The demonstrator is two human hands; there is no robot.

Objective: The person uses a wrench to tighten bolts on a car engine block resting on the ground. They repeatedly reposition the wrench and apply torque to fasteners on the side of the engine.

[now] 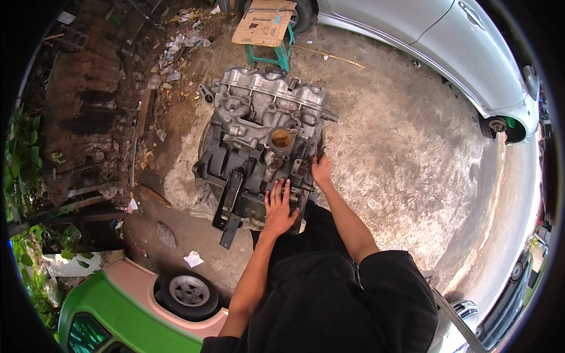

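Note:
A greasy grey car engine stands before me, its ribbed metal cover on the far side and a round opening near its middle. My left hand lies on the near face of the block, fingers spread and pointing away from me. At the engine's right edge is my right hand, its fingers curled in against the side. Whatever those fingers grip is too small or hidden to make out. A dark slotted metal bracket sticks out toward me, left of my left hand.
Beyond the engine, a small green stool carries a cardboard sheet. A silver car is parked at far right, a green and pink car at near left. Litter and wooden boards lie along the left. Concrete floor extends rightward.

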